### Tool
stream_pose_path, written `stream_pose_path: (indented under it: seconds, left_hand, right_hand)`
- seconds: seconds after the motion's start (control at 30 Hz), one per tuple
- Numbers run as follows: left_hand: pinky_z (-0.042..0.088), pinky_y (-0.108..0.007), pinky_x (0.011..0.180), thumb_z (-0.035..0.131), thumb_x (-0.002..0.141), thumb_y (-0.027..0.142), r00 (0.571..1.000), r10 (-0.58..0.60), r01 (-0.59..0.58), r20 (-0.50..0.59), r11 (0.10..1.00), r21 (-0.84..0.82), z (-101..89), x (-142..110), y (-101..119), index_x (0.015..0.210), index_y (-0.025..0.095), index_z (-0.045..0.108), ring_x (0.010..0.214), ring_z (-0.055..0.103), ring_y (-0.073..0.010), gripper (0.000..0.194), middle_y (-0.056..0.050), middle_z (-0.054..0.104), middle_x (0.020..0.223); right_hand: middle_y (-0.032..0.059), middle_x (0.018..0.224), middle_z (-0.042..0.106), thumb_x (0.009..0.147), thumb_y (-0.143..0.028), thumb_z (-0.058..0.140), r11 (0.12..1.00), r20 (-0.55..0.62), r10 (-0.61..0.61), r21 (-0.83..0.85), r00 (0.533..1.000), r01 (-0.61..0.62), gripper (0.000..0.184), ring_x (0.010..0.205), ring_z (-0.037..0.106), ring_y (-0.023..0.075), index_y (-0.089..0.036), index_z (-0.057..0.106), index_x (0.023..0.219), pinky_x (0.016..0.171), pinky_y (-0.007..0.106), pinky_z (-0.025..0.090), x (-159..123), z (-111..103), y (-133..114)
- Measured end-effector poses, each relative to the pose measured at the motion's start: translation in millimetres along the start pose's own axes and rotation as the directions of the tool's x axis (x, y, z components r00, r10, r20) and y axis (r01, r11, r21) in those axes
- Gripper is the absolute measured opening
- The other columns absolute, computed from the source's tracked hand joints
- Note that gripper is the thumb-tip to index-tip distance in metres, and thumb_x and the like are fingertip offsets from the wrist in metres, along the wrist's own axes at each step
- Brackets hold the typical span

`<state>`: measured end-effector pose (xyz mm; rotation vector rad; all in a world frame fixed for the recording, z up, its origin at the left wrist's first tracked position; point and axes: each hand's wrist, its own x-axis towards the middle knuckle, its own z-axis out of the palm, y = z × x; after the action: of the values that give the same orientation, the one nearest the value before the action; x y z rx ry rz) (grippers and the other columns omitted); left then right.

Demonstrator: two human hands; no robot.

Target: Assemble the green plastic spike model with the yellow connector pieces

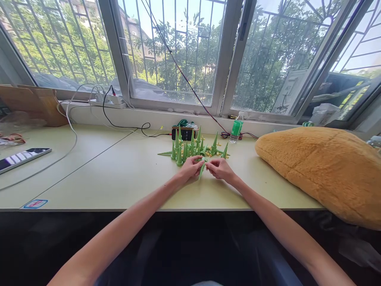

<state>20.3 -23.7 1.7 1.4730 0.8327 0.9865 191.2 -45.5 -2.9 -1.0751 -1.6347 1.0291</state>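
My left hand (190, 168) and my right hand (219, 169) meet over the pale green desk (119, 174), fingers pinched together on a small green cone-shaped plastic piece (202, 168) that points down between them. Just beyond my hands stands a cluster of several upright green cones (193, 147) with small yellow parts (214, 151) scattered among them. One thin green spike (164, 153) lies flat at the cluster's left.
A big orange plush cushion (321, 167) fills the desk's right side. A green-labelled bottle (236, 129) and a small black box (183, 133) stand by the windowsill. A power strip with cables (107, 101), a cardboard box (35, 101) and a phone (22, 157) are at left.
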Motion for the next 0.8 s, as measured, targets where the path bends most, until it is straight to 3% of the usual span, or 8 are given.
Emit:
stream_pose_path:
  seconds: [0.13, 0.27, 0.5, 0.67, 0.8]
  left_hand:
    - [0.023, -0.019, 0.036, 0.068, 0.079, 0.043, 1.0, 0.03, -0.03, 0.009, 0.999, 0.026, -1.7, 3, -4, 0.109, 0.014, 0.055, 0.036, 0.034, -0.0051, 0.044, 0.009, 0.043, 0.046]
    - [0.025, -0.02, 0.038, 0.064, 0.081, 0.045, 0.997, 0.072, -0.074, 0.019, 0.99, 0.119, -2.8, 5, -7, 0.112, 0.013, 0.056, 0.035, 0.036, -0.0063, 0.045, 0.009, 0.042, 0.045]
    - [0.033, -0.022, 0.042, 0.059, 0.084, 0.042, 0.995, 0.097, -0.091, 0.004, 0.921, 0.378, -3.8, 4, -5, 0.11, 0.014, 0.06, 0.036, 0.043, -0.0088, 0.038, 0.006, 0.052, 0.047]
    - [0.035, -0.023, 0.044, 0.057, 0.084, 0.04, 0.998, 0.056, -0.065, 0.032, 0.887, 0.458, -4.9, 2, -4, 0.113, 0.013, 0.062, 0.035, 0.044, -0.0101, 0.039, 0.005, 0.054, 0.047]
    - [0.039, -0.024, 0.052, 0.059, 0.081, 0.034, 0.99, 0.138, -0.126, 0.024, 0.801, 0.586, -6.5, 3, -6, 0.099, 0.014, 0.067, 0.045, 0.05, -0.0116, 0.028, 0.002, 0.059, 0.053]
  right_hand:
    - [-0.0028, 0.049, 0.051, 0.082, -0.051, 0.059, 0.981, -0.01, -0.109, -0.162, 0.994, 0.105, 0.039, 0.038, 0.04, 0.0072, -0.016, 0.062, 0.066, 0.04, 0.021, 0.032, 2, -3, 3]
    - [-0.0007, 0.052, 0.053, 0.089, -0.05, 0.05, 0.907, -0.062, -0.251, -0.365, 0.966, 0.212, 0.044, 0.048, 0.046, 0.01, -0.016, 0.059, 0.063, 0.05, 0.023, 0.035, 4, -6, 4]
    - [0.0006, 0.057, 0.056, 0.093, -0.039, 0.044, 0.802, -0.215, -0.327, -0.578, 0.92, 0.15, 0.034, 0.052, 0.047, 0.013, -0.018, 0.059, 0.071, 0.055, 0.024, 0.035, 6, -13, 10]
    - [0.0027, 0.072, 0.065, 0.09, -0.027, 0.049, 0.734, -0.187, -0.336, -0.666, 0.923, 0.133, 0.018, 0.06, 0.053, 0.0139, -0.017, 0.063, 0.083, 0.061, 0.024, 0.038, 8, -18, 18]
    - [0.0033, 0.078, 0.067, 0.087, -0.024, 0.053, 0.7, -0.126, -0.267, -0.707, 0.955, 0.102, 0.016, 0.066, 0.056, 0.0144, -0.018, 0.066, 0.094, 0.069, 0.025, 0.042, 10, -19, 21]
